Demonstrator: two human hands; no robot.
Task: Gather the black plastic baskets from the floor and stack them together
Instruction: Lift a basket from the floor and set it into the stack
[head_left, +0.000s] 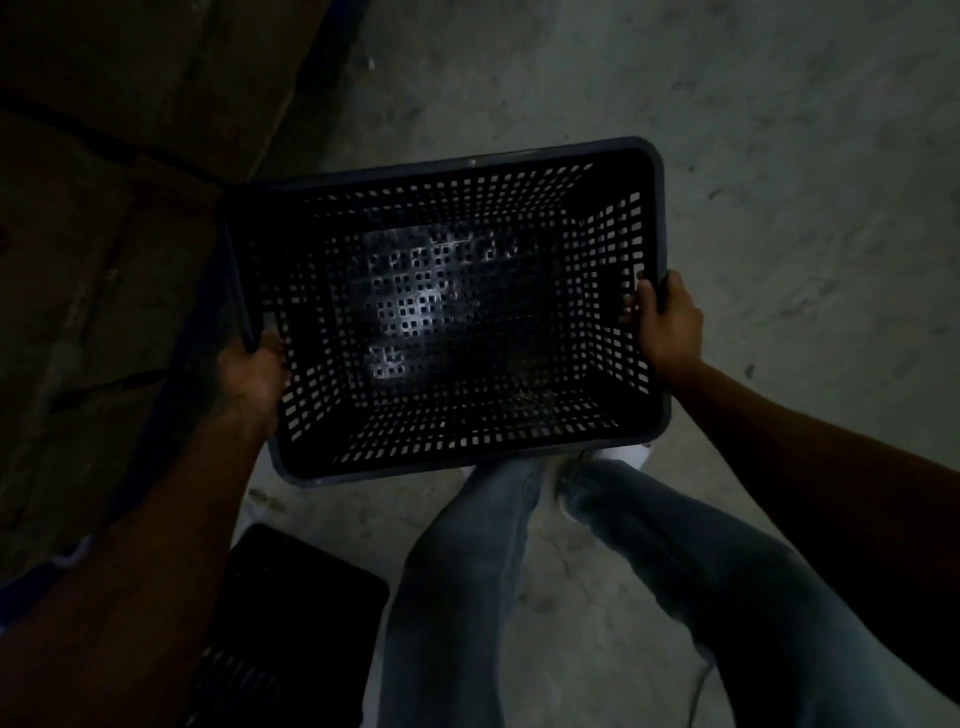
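A black plastic basket (657, 208) with perforated walls and floor hangs in the air in front of me, its opening facing up toward the camera; it holds nothing. My left hand (253, 371) grips its left rim and my right hand (667, 325) grips its right rim. Another black basket (291, 603) rests on the floor at the lower left, beside my left leg and partly hidden by my left forearm. The scene is dim.
Stacked brown cardboard boxes (104, 234) fill the left side. Grey concrete floor (779, 156) stretches ahead and to the right. My legs in blue jeans (467, 597) stand below the held basket.
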